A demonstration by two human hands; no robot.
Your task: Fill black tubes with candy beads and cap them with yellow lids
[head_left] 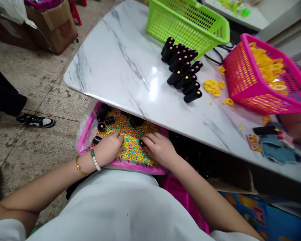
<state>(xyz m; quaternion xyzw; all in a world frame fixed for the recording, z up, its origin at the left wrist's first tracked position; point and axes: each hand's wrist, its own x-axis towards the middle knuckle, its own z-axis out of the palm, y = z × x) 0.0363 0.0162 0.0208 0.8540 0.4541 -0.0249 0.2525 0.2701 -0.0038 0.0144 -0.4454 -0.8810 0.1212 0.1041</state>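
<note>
One black tube (141, 142) was pinched in the right hand (159, 147), over beads (132, 144) in the near pink tray (84, 139); left hand (110, 147) was half-curled there, couldn't tell if holding anything. Two baskets (242, 75) stood far right.

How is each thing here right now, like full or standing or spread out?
Left hand: curled over the beads.
Right hand: curled, touching a black tube.
Pink tray: holding those beads.
Tabletop black tubes: bunched together.
Green basket: upright.
Pink basket: heaped with yellow pieces.
Loose yellow pieces: scattered on the table.
Cardboard box: flap folded outward.
</note>
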